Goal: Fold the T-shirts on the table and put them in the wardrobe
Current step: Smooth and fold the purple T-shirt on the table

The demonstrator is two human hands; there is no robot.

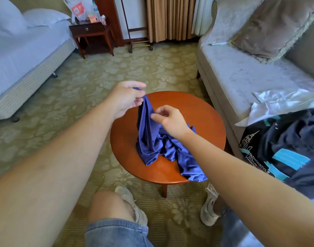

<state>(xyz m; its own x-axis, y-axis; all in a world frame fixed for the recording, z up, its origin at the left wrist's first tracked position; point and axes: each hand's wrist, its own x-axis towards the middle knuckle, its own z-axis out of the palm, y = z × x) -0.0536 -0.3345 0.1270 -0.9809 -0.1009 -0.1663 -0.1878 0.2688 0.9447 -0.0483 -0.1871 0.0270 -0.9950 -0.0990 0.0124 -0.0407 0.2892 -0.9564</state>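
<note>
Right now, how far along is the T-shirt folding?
Nothing looks folded yet. In hand: the left hand pinches the crumpled blue T-shirt up off the round table; the right hand is at its fabric. Left: folding it and taking it to the wardrobe, which isn't in view.

Crumpled blue T-shirt (167, 148) on round table (127, 139)

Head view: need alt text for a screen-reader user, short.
A person's left hand pinches a crumpled blue T-shirt and lifts one end off a round wooden table; the right hand is at the fabric, hold unclear. A dark printed T-shirt lies on the sofa to the right.
</note>
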